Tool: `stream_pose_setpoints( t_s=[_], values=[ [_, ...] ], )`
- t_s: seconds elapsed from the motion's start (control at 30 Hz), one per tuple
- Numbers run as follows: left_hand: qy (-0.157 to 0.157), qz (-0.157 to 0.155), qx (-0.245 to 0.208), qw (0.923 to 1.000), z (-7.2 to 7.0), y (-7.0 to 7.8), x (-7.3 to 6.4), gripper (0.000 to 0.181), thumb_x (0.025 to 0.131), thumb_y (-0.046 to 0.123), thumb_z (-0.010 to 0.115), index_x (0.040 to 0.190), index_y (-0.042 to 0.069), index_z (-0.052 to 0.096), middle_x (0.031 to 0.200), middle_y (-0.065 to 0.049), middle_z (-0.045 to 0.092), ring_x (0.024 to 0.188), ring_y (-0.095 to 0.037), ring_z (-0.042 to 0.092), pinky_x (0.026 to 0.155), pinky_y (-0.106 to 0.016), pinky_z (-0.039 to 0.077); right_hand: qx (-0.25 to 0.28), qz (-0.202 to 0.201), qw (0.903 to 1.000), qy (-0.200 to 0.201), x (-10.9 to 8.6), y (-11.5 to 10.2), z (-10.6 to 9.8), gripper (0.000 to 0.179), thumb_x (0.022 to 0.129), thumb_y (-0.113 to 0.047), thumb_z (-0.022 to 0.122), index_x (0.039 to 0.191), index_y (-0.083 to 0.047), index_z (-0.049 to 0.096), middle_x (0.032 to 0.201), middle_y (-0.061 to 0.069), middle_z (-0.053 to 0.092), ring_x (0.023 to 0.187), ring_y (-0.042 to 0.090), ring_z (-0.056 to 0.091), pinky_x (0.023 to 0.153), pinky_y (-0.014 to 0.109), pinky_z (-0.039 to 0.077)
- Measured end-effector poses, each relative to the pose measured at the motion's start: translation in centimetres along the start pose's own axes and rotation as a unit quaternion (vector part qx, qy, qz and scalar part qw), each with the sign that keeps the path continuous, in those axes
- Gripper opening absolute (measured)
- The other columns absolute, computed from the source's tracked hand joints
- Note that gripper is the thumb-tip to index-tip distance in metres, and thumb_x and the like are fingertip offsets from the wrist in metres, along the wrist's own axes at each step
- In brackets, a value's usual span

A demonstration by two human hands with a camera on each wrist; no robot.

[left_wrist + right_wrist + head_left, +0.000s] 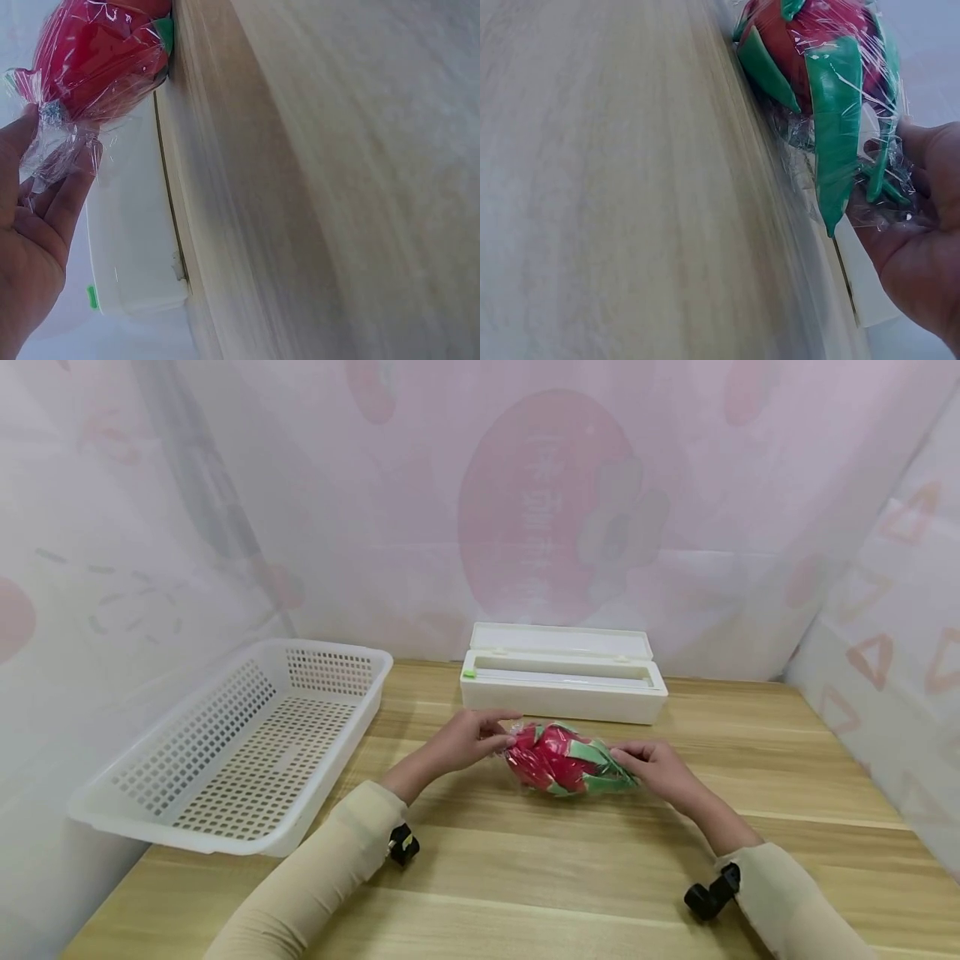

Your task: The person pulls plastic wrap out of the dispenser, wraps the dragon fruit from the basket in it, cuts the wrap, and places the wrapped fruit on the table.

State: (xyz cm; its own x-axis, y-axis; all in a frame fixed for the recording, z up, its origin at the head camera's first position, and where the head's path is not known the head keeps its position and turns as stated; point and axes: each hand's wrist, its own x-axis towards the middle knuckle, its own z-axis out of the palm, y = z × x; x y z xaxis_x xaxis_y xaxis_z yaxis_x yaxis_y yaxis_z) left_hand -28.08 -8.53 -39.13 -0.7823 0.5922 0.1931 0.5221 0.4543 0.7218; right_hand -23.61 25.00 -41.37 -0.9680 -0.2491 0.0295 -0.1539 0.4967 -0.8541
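A red dragon fruit (pixel 558 758) with green scales lies on the table in front of me, wrapped in clear cling film. My left hand (pixel 472 739) pinches the gathered film at its left end; in the left wrist view the bunched film (pixel 56 146) sits between thumb and fingers. At the leafy right end, my right hand (pixel 660 768) grips the film. The right wrist view shows the green tips (pixel 836 135) under the film, with the right thumb and fingers (pixel 919 180) around the loose plastic there.
Behind the fruit stands a white cling film dispenser box (pixel 562 700) with its lid (pixel 562 641) raised and a green slider (pixel 469 674) at its left. A white perforated basket (pixel 330 793) stands on the left. Printed cloth walls (pixel 360 527) enclose the wooden table (pixel 540 877).
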Motion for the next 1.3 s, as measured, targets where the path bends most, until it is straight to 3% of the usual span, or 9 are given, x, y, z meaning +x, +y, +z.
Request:
stream_pose_setpoints(
  t_s=[0.1, 0.2, 0.33, 0.43, 0.57, 0.67, 0.83, 0.97, 1.3],
  values=[
    [-0.007, 0.017, 0.030, 0.9994, 0.0, 0.1, -0.2, 0.039, 0.097, 0.017, 0.061, 0.136, 0.019, 0.058, 0.104, -0.003, 0.071, 0.082, -0.007, 0.066, 0.069, -0.022, 0.055, 0.006, -0.011, 0.9999, -0.005, -0.3, -0.1, 0.1, 0.044, 0.099, -0.032, 0.056, 0.127, 0.001, 0.062, 0.122, 0.015, 0.063, 0.105, 0.019, 0.057, 0.084, 0.025, 0.048],
    [-0.016, 0.058, 0.057, 0.9966, 0.0, 0.0, -0.5, 0.041, 0.095, 0.019, 0.063, 0.136, 0.023, 0.058, 0.115, 0.000, 0.068, 0.086, -0.005, 0.065, 0.073, -0.021, 0.054, -0.006, -0.041, 0.9991, -0.004, -0.7, -0.1, 0.2, 0.043, 0.099, -0.029, 0.057, 0.131, -0.001, 0.059, 0.127, 0.016, 0.060, 0.106, 0.022, 0.056, 0.083, 0.025, 0.048],
    [-0.046, 0.097, 0.084, 0.9907, -0.1, -0.2, -1.0, 0.066, 0.084, 0.020, 0.077, 0.143, 0.025, 0.049, 0.137, 0.005, 0.056, 0.111, -0.010, 0.059, 0.085, -0.026, 0.051, -0.044, -0.091, 0.9948, 0.000, -1.2, 0.0, 0.4, 0.052, 0.092, -0.026, 0.069, 0.136, -0.003, 0.054, 0.133, 0.015, 0.057, 0.112, 0.028, 0.054, 0.086, 0.033, 0.050],
    [-0.082, 0.088, 0.096, 0.9880, -0.1, -0.2, -1.3, 0.087, 0.078, 0.010, 0.082, 0.150, 0.028, 0.037, 0.149, 0.005, 0.042, 0.126, -0.014, 0.048, 0.091, -0.029, 0.049, -0.064, -0.110, 0.9918, -0.007, -1.5, 0.1, 0.3, 0.064, 0.084, -0.025, 0.078, 0.139, -0.006, 0.052, 0.137, 0.016, 0.053, 0.118, 0.032, 0.052, 0.089, 0.041, 0.049],
    [-0.115, 0.069, 0.081, 0.9877, 0.0, -0.1, -1.6, 0.093, 0.082, -0.011, 0.069, 0.153, 0.030, 0.027, 0.153, 0.002, 0.035, 0.122, -0.017, 0.051, 0.087, -0.025, 0.051, -0.063, -0.106, 0.9922, -0.014, -1.7, 0.3, 0.2, 0.066, 0.081, -0.021, 0.080, 0.139, -0.007, 0.051, 0.137, 0.020, 0.050, 0.110, 0.033, 0.057, 0.084, 0.040, 0.051],
    [-0.104, 0.073, 0.080, 0.9887, -0.1, -0.1, -1.6, 0.084, 0.085, -0.014, 0.062, 0.152, 0.027, 0.032, 0.151, 0.000, 0.039, 0.111, -0.017, 0.058, 0.084, -0.024, 0.051, -0.064, -0.103, 0.9926, -0.004, -1.8, 0.5, 0.2, 0.061, 0.083, -0.018, 0.078, 0.137, -0.006, 0.053, 0.133, 0.020, 0.054, 0.102, 0.028, 0.060, 0.078, 0.032, 0.053],
    [-0.065, 0.092, 0.077, 0.9907, -0.4, 0.0, -1.4, 0.070, 0.088, -0.008, 0.065, 0.147, 0.026, 0.045, 0.137, 0.000, 0.055, 0.089, -0.011, 0.060, 0.074, -0.024, 0.053, -0.064, -0.103, 0.9923, 0.020, -1.7, 0.6, 0.3, 0.046, 0.085, -0.016, 0.075, 0.127, -0.003, 0.062, 0.124, 0.019, 0.061, 0.092, 0.022, 0.064, 0.072, 0.026, 0.055],
    [-0.050, 0.108, 0.055, 0.9914, -0.6, 0.0, -1.2, 0.060, 0.090, -0.002, 0.065, 0.143, 0.023, 0.051, 0.127, -0.001, 0.063, 0.090, -0.006, 0.062, 0.074, -0.022, 0.053, -0.045, -0.091, 0.9945, 0.026, -1.6, 0.5, 0.2, 0.039, 0.086, -0.014, 0.074, 0.122, -0.002, 0.066, 0.122, 0.019, 0.063, 0.084, 0.016, 0.063, 0.066, 0.025, 0.055],
    [-0.002, 0.098, 0.028, 0.9948, -0.6, 0.0, -1.2, 0.023, 0.093, 0.007, 0.064, 0.115, 0.004, 0.071, 0.106, -0.006, 0.071, 0.083, -0.006, 0.066, 0.071, -0.021, 0.054, -0.017, -0.103, 0.9945, -0.005, -1.3, 0.9, -0.3, 0.031, 0.095, -0.011, 0.062, 0.123, 0.001, 0.065, 0.126, 0.020, 0.061, 0.103, 0.009, 0.059, 0.077, 0.023, 0.053]
  ],
)
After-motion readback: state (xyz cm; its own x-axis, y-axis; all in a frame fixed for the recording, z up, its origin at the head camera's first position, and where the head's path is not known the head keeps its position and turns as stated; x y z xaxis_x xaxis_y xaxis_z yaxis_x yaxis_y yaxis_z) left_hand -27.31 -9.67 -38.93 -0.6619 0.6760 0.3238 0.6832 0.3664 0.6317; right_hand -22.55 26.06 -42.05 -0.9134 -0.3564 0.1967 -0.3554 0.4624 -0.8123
